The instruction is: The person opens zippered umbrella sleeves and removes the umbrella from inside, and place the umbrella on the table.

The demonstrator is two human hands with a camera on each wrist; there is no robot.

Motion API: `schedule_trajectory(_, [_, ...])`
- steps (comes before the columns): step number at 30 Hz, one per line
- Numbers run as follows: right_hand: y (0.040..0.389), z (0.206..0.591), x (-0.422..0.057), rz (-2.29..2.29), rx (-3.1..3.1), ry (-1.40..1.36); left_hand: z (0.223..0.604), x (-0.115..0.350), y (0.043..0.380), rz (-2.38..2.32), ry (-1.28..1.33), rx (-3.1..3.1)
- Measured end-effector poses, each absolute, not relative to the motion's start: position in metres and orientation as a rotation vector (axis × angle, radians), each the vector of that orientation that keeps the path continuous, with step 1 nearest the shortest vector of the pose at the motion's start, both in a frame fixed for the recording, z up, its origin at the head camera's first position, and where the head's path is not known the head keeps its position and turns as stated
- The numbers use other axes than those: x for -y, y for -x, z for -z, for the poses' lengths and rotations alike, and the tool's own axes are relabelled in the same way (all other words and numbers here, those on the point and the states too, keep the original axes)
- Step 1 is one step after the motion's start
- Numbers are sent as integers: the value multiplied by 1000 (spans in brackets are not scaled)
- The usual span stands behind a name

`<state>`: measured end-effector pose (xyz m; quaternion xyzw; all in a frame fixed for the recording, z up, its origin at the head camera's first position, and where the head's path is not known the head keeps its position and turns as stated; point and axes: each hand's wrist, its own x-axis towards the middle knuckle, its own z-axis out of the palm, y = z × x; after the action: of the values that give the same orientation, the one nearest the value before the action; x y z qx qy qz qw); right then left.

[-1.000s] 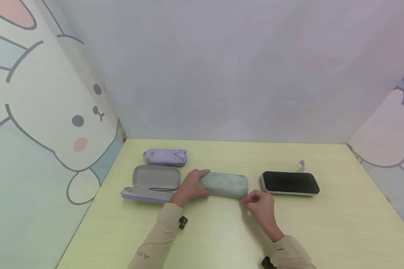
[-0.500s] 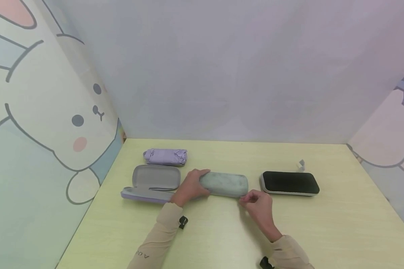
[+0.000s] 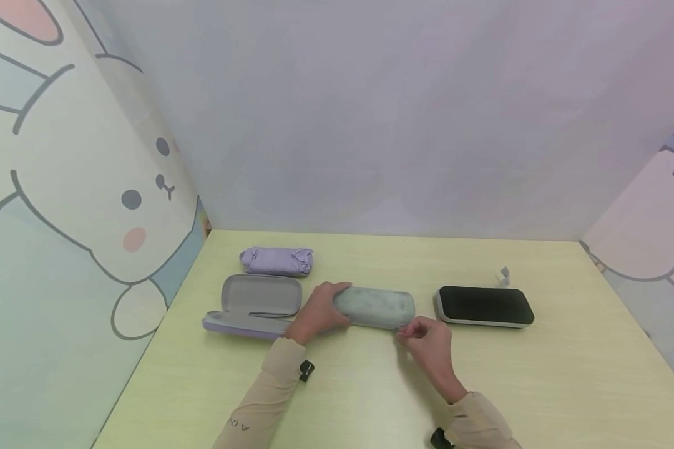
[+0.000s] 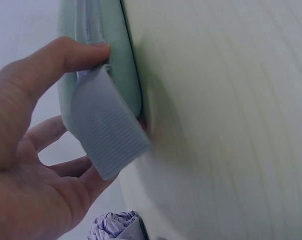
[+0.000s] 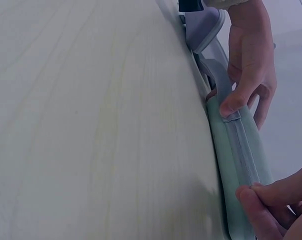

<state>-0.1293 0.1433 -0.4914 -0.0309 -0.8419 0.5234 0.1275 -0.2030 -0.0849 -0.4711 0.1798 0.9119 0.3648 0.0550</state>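
A pale green zip case (image 3: 377,307) lies at the middle of the table. My left hand (image 3: 317,312) grips its left end, the thumb near where a grey ribbed strap (image 4: 108,127) is attached. A grey zipper (image 5: 242,150) runs along the case's near side and looks closed between the hands. Near the case's front right corner, my right hand (image 3: 430,348) pinches at the zipper with thumb and forefinger. The zipper pull itself is hidden by those fingertips.
An open hard case (image 3: 261,295), grey inside and purple outside, lies left of the green one, partly behind the left hand. Beyond it sits a crumpled lilac bundle (image 3: 277,262). On the right are a black-topped case (image 3: 485,305) and a small whitish scrap (image 3: 503,276).
My right hand has slid a little to the left along the front edge of the green case. The left hand and the other things keep their places.
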Motion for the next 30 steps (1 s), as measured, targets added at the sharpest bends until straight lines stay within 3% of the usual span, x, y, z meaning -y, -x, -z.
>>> schedule_trajectory(30, [133, 493, -127, -1590, 2444, 63, 469, 83, 202, -1118, -528, -2769])
